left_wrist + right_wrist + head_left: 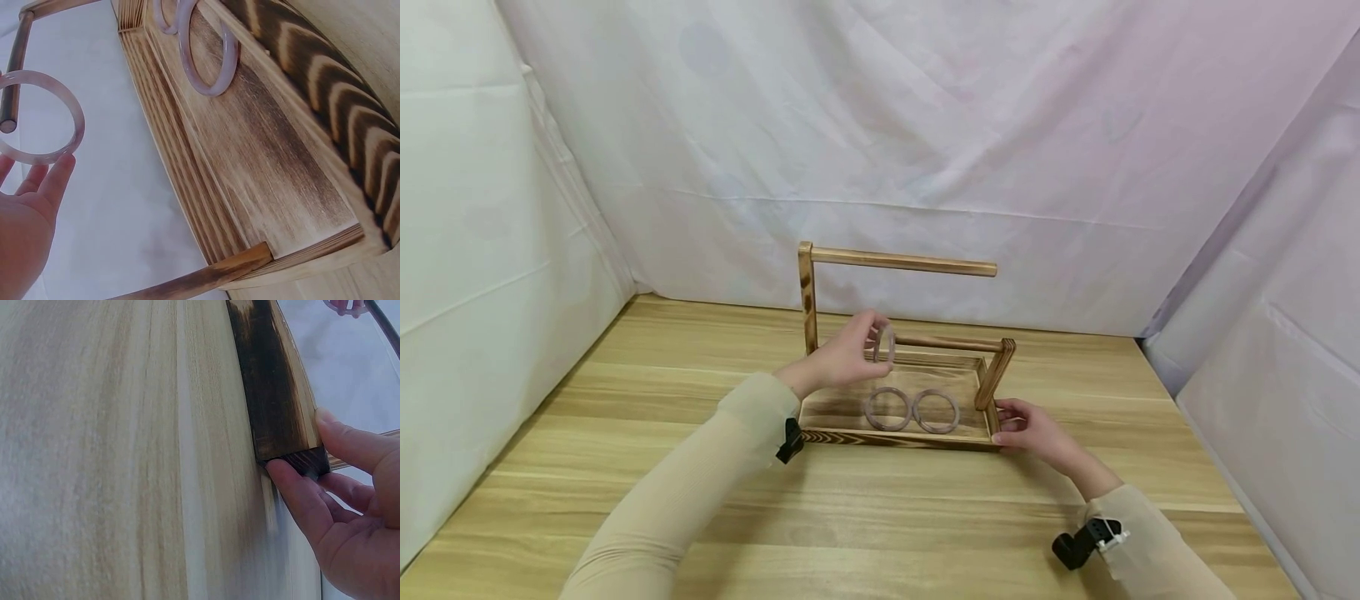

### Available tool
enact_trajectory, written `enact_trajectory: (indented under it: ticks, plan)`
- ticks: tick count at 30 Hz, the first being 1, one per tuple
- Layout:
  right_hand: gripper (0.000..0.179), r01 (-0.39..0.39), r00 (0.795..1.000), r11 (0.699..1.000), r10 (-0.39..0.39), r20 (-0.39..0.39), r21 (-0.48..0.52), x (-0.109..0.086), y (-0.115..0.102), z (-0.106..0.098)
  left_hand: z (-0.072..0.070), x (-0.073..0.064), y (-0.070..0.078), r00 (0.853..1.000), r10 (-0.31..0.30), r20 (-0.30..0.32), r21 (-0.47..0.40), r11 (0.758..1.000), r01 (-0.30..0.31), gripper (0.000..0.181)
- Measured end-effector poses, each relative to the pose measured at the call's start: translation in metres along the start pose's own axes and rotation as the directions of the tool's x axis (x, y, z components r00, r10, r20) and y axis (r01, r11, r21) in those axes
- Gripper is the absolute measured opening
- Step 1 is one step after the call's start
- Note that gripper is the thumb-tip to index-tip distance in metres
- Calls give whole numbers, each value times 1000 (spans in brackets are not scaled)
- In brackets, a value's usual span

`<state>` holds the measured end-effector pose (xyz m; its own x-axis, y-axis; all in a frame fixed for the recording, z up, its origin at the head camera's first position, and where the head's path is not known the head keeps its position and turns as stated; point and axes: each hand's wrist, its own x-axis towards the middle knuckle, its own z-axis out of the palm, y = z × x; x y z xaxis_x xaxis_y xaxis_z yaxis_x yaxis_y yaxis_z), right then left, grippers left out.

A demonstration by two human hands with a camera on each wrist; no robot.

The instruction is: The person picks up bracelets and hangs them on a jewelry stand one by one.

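Center of the head frame: left hand point(844, 354) pinches a pale purple ring point(892, 343) at its right side, ring upright between thumb and fingertips, raised above the wooden tray point(895, 440). Left wrist view, at left edge: ring sits just past the fingertips, free end of the lower bar point(951, 342) showing inside its opening; can't tell if ring is around the bar or only in front. Just below the left hand, head frame: left flat ring point(888, 428) and right flat ring point(937, 432) lie side by side on the tray floor, near the front wall. Lower right of center: right hand point(1030, 433) grips the tray's right end, thumb and fingers on the wood. Above center: upper bar point(906, 261) runs rightward from left post point(808, 296). Right post point(996, 375) carries lower bar. Farther out: wood-grain table point(880, 517), whitish cloth point(925, 125) behind.
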<state>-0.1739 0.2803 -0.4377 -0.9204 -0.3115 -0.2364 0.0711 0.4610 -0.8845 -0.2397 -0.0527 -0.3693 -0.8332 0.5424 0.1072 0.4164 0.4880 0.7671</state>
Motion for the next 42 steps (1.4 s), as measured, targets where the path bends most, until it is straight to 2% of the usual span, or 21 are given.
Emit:
enact_trajectory:
  ticks: [7,15,27,34,42]
  plan:
    - [71,5,1000,1000,-5,16,13,0,-1,0,-4,3,4,1000,-3,21,-1,1000,3,60]
    - [70,1,1000,1000,-1,10,6,0,1,-1,-4,9,11,998,45,33,1,999,-45,58]
    - [69,-9,1000,1000,9,1,4,1,3,-2,-1,15,18,997,48,62,-5,999,-48,58]
    - [70,-12,1000,1000,12,5,9,1,2,-2,1,18,21,997,29,65,7,1000,-29,55]
    - [70,-8,1000,1000,7,6,1,2,1,-2,3,22,25,997,30,68,51,998,-33,53]
